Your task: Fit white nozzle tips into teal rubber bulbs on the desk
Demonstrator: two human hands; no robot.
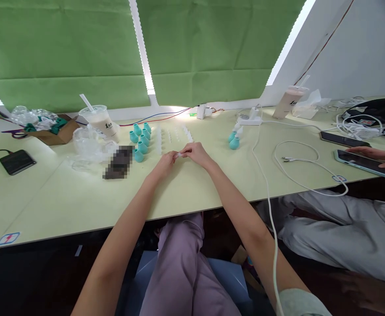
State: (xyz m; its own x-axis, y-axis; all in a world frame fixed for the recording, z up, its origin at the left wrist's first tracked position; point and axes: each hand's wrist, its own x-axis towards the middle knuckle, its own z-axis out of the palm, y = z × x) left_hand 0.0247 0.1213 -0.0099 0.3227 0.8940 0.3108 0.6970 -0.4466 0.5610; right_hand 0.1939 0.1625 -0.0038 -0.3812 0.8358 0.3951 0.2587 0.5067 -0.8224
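1. We take the cluster of turquoise, round-bellied, narrow-necked bulbs (142, 147) on the pale yellow tabletop (185, 188) as our landmark. The small, whitish, plastic-looking piece (179, 155) lies between our fingertips, to the right of that cluster and about level with its nearest bulb.
2. We judge this piece to be very light and fairly stiff, with a smooth surface that could slip under damp fingertips. It seems more easily dropped than broken, so we would pinch it lightly at its two ends. Its exact shape is too small and too covered to tell.
3. Our left hand (167, 162) has its fingertips closed on the piece from the cluster's side; we cannot tell how each finger is bent.
4. Our right hand (195, 153) pinches it from the side farther from the cluster, with thumb and forefinger nearly together.
5. Just right of the cluster stand rows of small white parts (188, 135), probably as light and easily knocked.
6. Well to the cluster's right sit two turquoise bulbs with white tips (234, 143). Their bellies look soft and rubbery, so we would hold them there, gently.
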